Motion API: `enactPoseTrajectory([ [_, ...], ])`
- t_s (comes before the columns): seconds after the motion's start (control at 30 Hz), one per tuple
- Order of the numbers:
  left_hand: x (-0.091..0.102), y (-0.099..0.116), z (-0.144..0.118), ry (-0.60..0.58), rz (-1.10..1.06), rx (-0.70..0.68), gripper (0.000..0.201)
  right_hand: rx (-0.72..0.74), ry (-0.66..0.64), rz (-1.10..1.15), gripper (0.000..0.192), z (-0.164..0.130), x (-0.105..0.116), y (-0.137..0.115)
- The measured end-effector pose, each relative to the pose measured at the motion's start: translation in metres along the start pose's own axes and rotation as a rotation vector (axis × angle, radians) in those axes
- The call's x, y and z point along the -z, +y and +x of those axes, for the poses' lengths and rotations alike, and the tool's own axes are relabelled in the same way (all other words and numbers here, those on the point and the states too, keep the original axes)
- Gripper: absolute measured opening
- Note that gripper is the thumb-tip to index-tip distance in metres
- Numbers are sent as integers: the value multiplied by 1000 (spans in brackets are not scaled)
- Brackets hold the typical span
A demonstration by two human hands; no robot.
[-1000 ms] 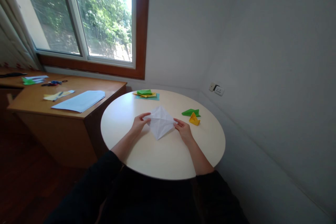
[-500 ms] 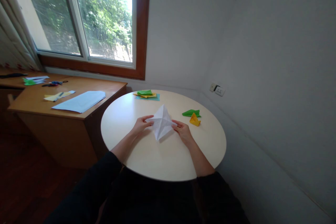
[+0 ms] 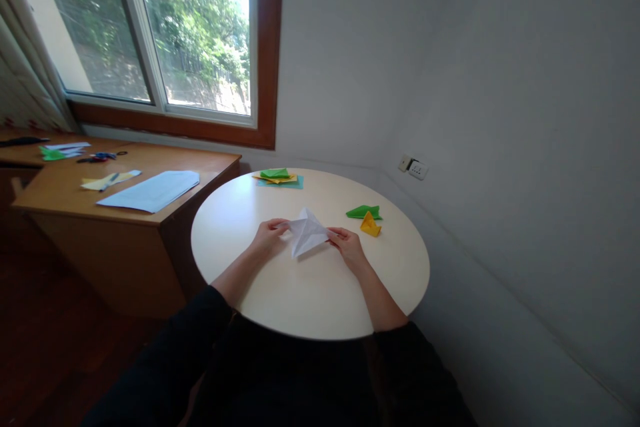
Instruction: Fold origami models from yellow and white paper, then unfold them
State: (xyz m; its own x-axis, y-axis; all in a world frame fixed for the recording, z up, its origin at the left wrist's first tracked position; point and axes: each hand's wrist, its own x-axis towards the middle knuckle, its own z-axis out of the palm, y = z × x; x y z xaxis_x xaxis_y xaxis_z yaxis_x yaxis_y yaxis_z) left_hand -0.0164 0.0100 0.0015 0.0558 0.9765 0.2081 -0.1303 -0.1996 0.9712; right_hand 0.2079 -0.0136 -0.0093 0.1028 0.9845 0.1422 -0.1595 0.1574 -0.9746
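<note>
Single head-worn view, forward and down over a round table (image 3: 310,307), fairly near.

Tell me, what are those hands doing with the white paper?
A person sits at a round table, folding a white paper. The left hand pinches its left corner and the right hand pinches its right corner, and the middle is puffed up into a pointy shape. Just past the right hand lie a green folded piece and a yellow folded piece. A small stack of coloured sheets sits at the table's far edge.
</note>
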Motion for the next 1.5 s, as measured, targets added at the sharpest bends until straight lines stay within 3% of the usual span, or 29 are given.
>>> enactPoseTrajectory([
  [0.23,2,-9,4,8,264,-240,19,75,-1,-55,32,0,-2,3],
  [0.5,-3,-3,-5,86,591,-455,13,110,1,-158,32,-4,-5,2],
  [0.7,-15,3,-15,-26,619,-459,22,153,36,-190,31,-3,-5,3],
  [1.03,-22,3,-25,-109,663,-455,44,207,52,-142,25,-6,-10,0],
  [1.17,-22,3,-24,-98,773,-517,61,193,98,-70,24,-5,-10,-1],
  [1.27,-22,2,-23,-79,809,-484,69,165,111,-9,23,-5,-10,-2],
  [1.5,-22,-5,-23,-103,776,-480,69,128,40,25,23,-6,-11,-1],
])
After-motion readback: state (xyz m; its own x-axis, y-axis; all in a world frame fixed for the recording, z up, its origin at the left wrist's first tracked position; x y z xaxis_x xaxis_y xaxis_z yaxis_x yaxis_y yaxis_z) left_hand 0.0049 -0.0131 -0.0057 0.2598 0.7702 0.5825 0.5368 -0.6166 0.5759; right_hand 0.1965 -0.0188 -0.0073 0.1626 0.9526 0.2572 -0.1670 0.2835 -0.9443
